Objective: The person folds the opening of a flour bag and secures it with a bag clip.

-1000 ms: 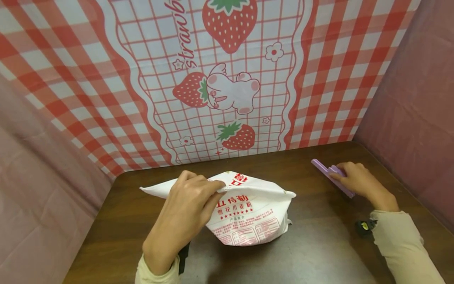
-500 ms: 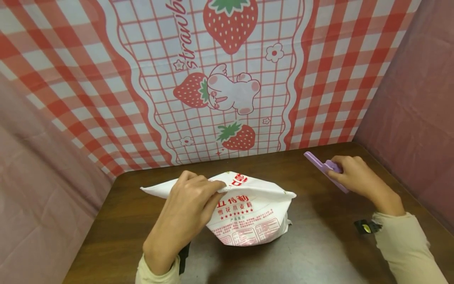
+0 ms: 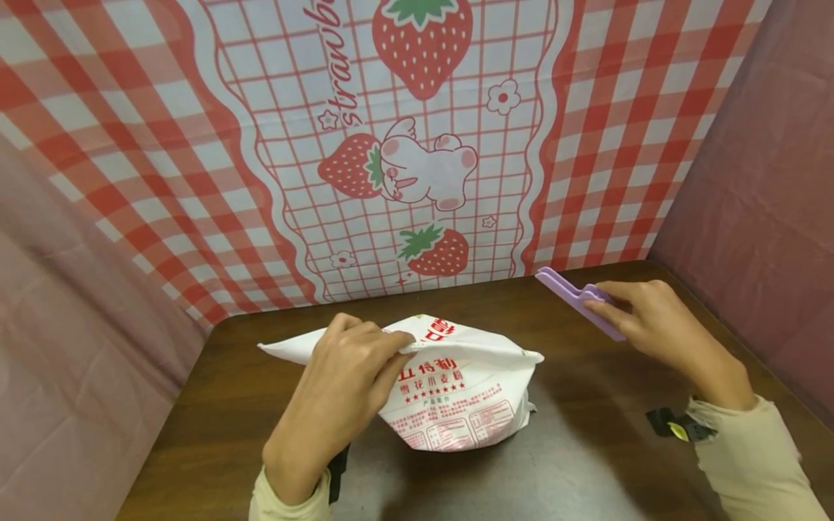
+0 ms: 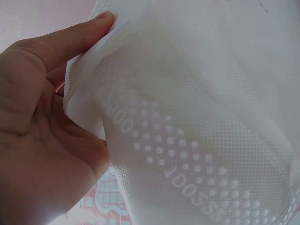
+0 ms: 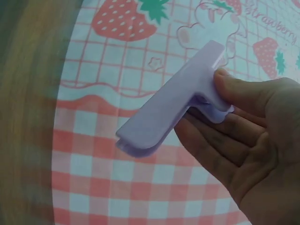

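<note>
A white flour bag with red print stands on the table, its top edge folded over. My left hand pinches that top edge left of its middle. In the left wrist view the thumb lies on the embossed white plastic, the other fingers behind it. To the right of the bag, my right hand holds a lilac bag clip above the table. The right wrist view shows thumb and fingers on the handles of the clip, whose long bars lie close together.
The brown wooden table ends at a red-and-white checked strawberry cloth hanging behind it. Pink curtains close off both sides. A black device is strapped at the right wrist.
My right hand has lifted the bag clip and carried it leftward, toward the bag and the back cloth. The left hand and the bag have stayed in place.
</note>
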`<act>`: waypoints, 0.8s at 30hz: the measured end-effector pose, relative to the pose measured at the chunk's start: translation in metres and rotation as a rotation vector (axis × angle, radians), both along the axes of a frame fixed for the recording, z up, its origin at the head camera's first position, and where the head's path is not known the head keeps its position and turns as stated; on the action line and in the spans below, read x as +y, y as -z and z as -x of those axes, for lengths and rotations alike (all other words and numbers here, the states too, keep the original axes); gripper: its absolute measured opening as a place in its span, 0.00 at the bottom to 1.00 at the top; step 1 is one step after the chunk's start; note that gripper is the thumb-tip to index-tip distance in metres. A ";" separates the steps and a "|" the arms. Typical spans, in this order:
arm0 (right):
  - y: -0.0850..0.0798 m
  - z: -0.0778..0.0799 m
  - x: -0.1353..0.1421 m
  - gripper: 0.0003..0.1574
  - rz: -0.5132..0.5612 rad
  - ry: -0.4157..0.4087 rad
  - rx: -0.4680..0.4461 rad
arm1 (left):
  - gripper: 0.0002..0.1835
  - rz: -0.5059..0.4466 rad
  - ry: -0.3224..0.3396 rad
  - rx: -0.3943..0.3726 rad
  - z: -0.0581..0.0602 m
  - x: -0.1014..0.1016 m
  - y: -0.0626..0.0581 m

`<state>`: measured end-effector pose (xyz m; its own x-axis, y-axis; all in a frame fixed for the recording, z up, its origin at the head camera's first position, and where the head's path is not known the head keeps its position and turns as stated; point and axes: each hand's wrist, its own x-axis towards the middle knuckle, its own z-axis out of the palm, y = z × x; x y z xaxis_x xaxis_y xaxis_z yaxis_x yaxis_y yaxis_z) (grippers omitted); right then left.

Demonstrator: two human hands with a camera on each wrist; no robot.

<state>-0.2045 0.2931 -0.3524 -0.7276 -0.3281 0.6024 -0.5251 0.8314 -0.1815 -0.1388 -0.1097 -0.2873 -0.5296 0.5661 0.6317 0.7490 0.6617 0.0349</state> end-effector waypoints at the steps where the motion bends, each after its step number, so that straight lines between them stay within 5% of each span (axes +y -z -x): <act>1: -0.002 -0.001 -0.002 0.11 0.010 -0.002 0.013 | 0.06 0.001 -0.001 0.001 0.000 0.000 0.000; 13: -0.027 -0.036 -0.028 0.14 0.160 -0.070 0.144 | 0.04 0.001 0.009 0.004 0.001 0.001 -0.001; 16: -0.033 -0.047 -0.036 0.16 0.205 -0.137 0.190 | 0.04 0.002 0.013 0.013 0.001 0.001 -0.002; 20: -0.041 -0.055 -0.050 0.32 0.274 -0.249 0.271 | 0.04 -0.001 0.015 0.023 0.001 0.000 -0.001; 24: -0.048 -0.059 -0.068 0.32 0.324 -0.325 0.328 | 0.04 -0.005 0.014 0.021 0.001 -0.001 0.000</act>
